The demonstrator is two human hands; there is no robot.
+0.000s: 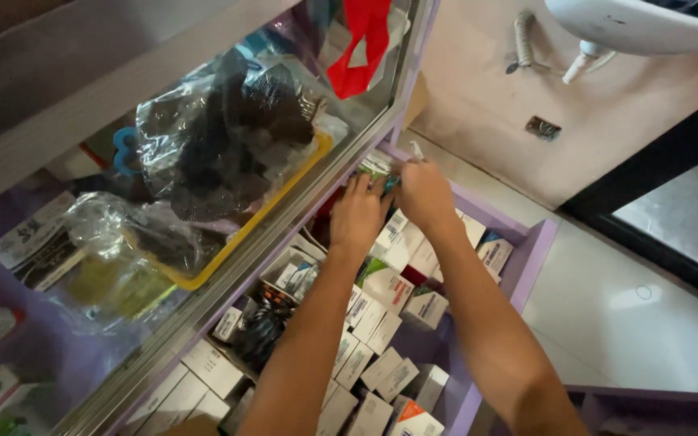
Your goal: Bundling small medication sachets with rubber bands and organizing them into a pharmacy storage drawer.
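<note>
Soft daylight brightens the pale tiled floor [607, 323]; the glass counter top [163, 186] shows hazy reflections, and the whole view is slightly blurred.

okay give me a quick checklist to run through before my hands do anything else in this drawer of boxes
1. Both hands in view: ok; left hand and right hand are at the far end of the purple drawer.
2. Grip on the small green-and-white pack: cannot tell; fingers cover most of it.
3. Drawer open far enough: ok; the rows of small boxes are exposed.
4. Boxes tidy: not ok; several lie tilted.
5. Glass counter top above: ok; the forearms pass beside its edge.
</note>
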